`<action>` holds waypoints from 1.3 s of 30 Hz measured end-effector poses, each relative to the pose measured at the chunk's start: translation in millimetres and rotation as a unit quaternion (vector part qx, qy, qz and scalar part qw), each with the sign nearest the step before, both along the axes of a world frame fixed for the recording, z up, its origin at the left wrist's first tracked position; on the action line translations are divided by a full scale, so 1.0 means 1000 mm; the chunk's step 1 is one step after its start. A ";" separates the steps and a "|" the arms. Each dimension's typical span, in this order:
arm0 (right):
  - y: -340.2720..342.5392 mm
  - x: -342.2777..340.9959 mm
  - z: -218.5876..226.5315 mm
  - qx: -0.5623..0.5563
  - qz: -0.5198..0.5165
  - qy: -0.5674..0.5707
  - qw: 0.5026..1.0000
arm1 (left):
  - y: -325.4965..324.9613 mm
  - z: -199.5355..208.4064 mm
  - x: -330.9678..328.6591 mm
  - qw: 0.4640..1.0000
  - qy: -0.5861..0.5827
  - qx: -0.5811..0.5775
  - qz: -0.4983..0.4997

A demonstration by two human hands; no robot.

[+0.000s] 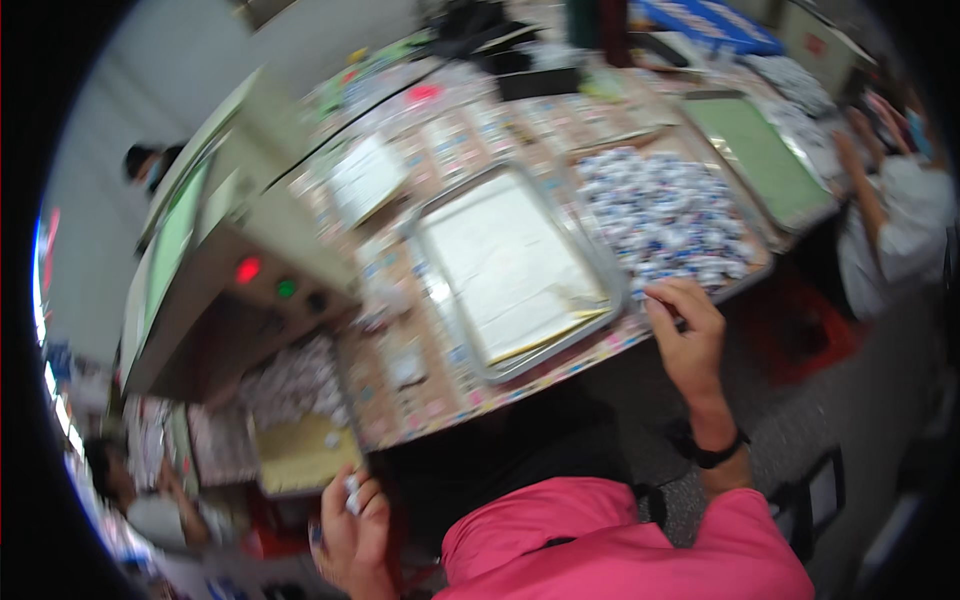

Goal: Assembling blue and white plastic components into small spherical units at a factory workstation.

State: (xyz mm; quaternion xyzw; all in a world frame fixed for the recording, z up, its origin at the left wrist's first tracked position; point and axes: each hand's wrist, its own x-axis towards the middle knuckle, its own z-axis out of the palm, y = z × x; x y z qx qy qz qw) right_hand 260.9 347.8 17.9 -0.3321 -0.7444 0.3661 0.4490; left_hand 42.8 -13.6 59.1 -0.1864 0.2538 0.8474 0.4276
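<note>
My left hand (352,535) is at the lower left, in front of a tray with a yellow lining (305,460). Its curled fingers hold a small white piece (352,496); blur hides its exact kind. Whitish pieces (300,385) are heaped at the back of that tray, beside the machine. To the right, my right hand (692,340) is by the front edge of a metal tray (752,283) heaped with small white-and-blue pieces (660,215). Thumb and fingers are drawn together there, and whatever they may hold is too small to name.
Between the hands lies a metal tray (418,250) lined with white paper (520,265). A beige machine (290,235) with red and green lights stands at the left. A green-lined tray (760,160) is at the right, near another person (895,215). A red stool (800,330) stands below.
</note>
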 end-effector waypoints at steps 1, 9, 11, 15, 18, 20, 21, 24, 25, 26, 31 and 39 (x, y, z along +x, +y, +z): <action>-0.015 -0.003 0.007 -0.001 0.050 0.003 0.999 | -0.005 -0.004 0.001 1.000 -0.003 0.006 0.003; -0.151 -0.024 0.125 -0.195 0.631 0.364 0.657 | -0.051 -0.012 0.027 0.997 0.061 -0.037 0.020; -0.227 -0.023 0.202 -0.354 0.331 0.237 0.842 | -0.067 -0.014 0.027 0.998 0.037 -0.003 0.043; -0.253 -0.057 0.230 -0.433 0.177 0.163 0.869 | -0.099 -0.028 0.015 0.997 0.041 0.021 0.059; -0.241 -0.078 0.214 -0.410 0.364 0.214 0.809 | -0.099 -0.031 -0.001 0.994 0.078 -0.017 0.069; -0.232 -0.080 0.202 -0.391 0.478 0.242 0.748 | -0.096 -0.034 -0.012 0.992 0.111 -0.026 0.060; -0.224 -0.082 0.195 -0.380 0.531 0.256 0.713 | -0.091 -0.035 -0.016 0.993 0.104 -0.024 0.055; -0.196 -0.065 0.190 -0.308 0.696 0.291 0.580 | -0.085 -0.020 -0.025 0.987 0.152 -0.027 0.043; -0.172 -0.050 0.181 -0.281 0.735 0.298 0.539 | -0.077 -0.022 -0.033 0.988 0.150 -0.017 0.029; -0.162 -0.038 0.166 -0.258 0.778 0.302 0.487 | -0.078 -0.025 -0.039 0.985 0.166 -0.030 0.034; -0.123 -0.024 0.123 -0.138 0.495 0.053 0.856 | -0.078 -0.033 -0.083 0.938 0.318 -0.138 0.021; -0.081 -0.035 0.003 -0.142 0.144 -0.144 0.969 | -0.047 -0.042 -0.128 0.448 0.729 -0.485 -0.181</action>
